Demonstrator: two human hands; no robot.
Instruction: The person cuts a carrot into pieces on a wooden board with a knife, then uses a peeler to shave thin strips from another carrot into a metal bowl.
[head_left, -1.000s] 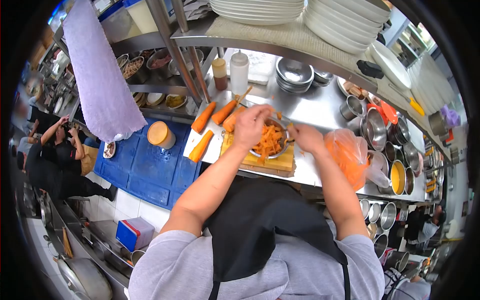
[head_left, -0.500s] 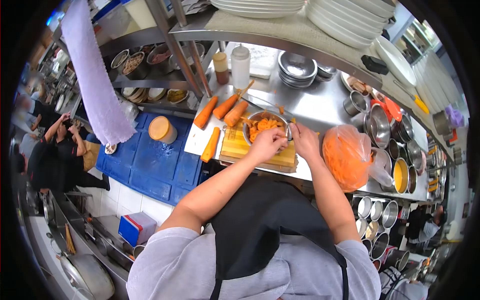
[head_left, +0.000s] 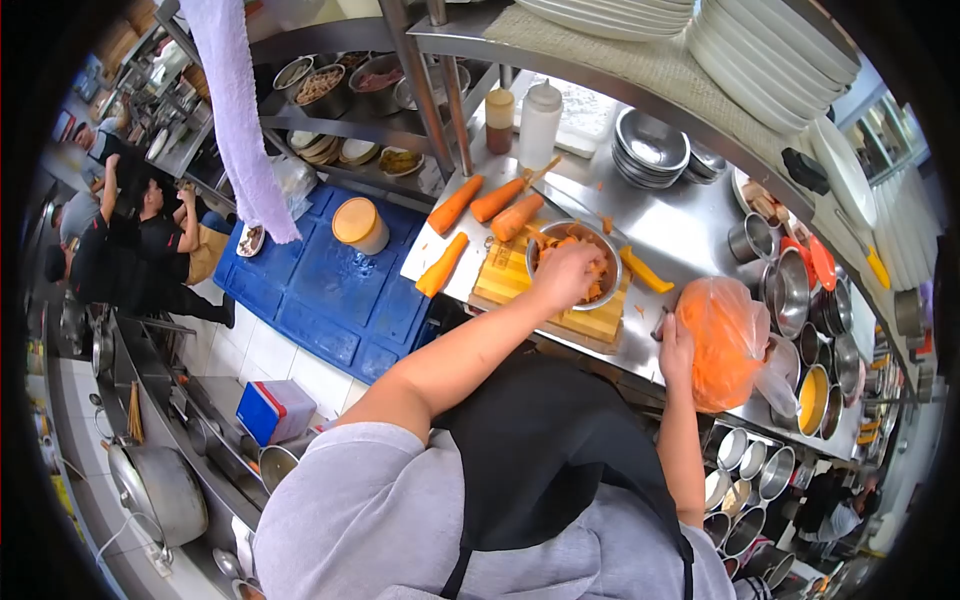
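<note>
My left hand (head_left: 570, 276) reaches into a metal bowl (head_left: 614, 262) of orange carrot peelings (head_left: 598, 285), its fingers curled down on them and partly hidden. The bowl sits on a wooden cutting board (head_left: 500, 270). My right hand (head_left: 677, 350) is beside a clear plastic bag of shredded carrot (head_left: 722, 340), its fingers closed around a small dark metal tool (head_left: 660, 322) that I cannot make out fully. A peeled-looking carrot (head_left: 646, 272) lies just right of the bowl. Several more carrots (head_left: 455, 205) lie left of and behind the board.
Sauce bottles (head_left: 540, 125) and stacked metal bowls (head_left: 648, 150) stand at the back. Overhead runs a shelf with stacked plates (head_left: 760, 70). Pots and pans (head_left: 790, 290) crowd the right side. A tub (head_left: 360, 228) stands on a blue lid (head_left: 300, 270). People (head_left: 140, 230) work at far left.
My hands have parted: the left went down into the bowl, and the right moved away from the bowl toward the bag. A carrot now shows right of the bowl. The view has shifted.
</note>
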